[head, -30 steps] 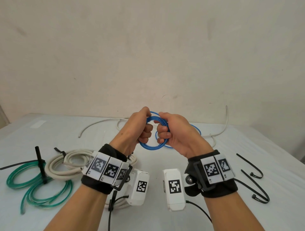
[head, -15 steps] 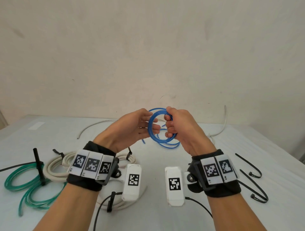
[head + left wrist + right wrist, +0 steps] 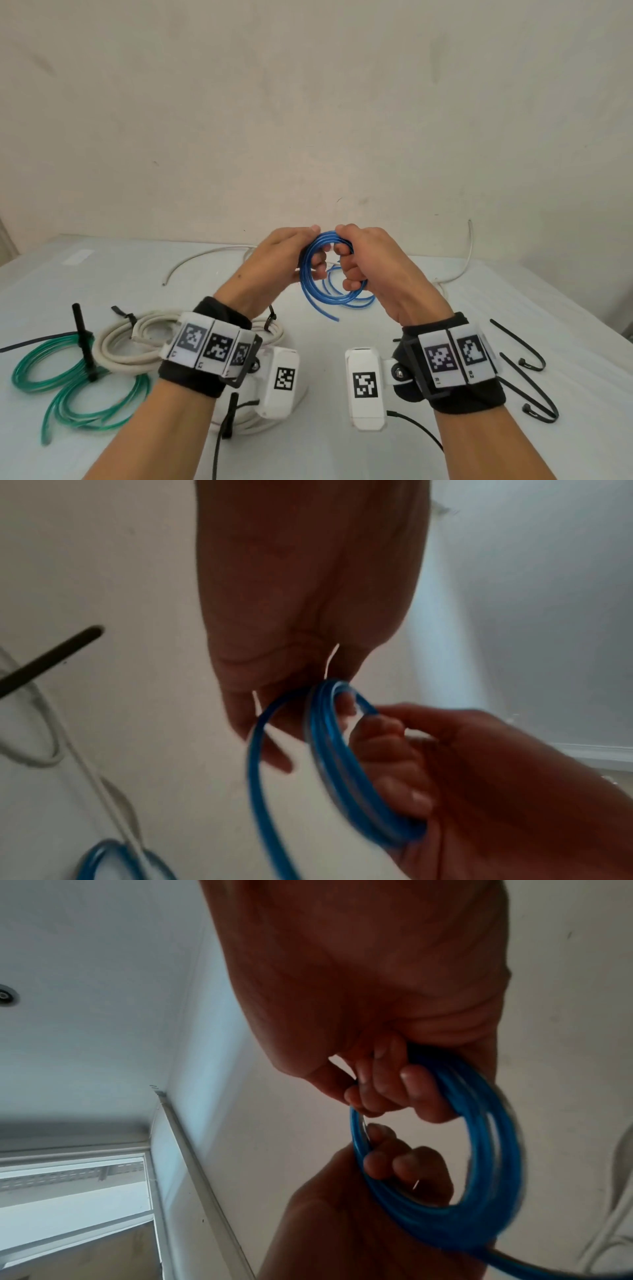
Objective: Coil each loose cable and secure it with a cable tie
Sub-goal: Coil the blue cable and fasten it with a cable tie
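A blue cable [image 3: 310, 277] is wound into a small coil held up above the table's middle. My left hand [image 3: 287, 255] grips the coil's top left, fingers curled through the loops [image 3: 383, 1167]. My right hand [image 3: 354, 263] grips the right side of the coil [image 3: 342, 764], fingers wrapped round the strands [image 3: 421, 1093]. A short free end [image 3: 334, 317] hangs below the coil. A few blue loops [image 3: 356, 303] still lie on the table behind. Black cable ties [image 3: 524, 359] lie to the right.
At left, a green coiled cable [image 3: 68, 380] sits bound by a black tie [image 3: 84, 342], and a white coiled cable [image 3: 126, 349] lies beside it. A loose white cable [image 3: 205, 255] runs along the back of the white table [image 3: 445, 342] by the wall.
My left hand stretched its fingers out, then closed again on the coil's top. The coil turned more edge-on and the free end now dangles below it.
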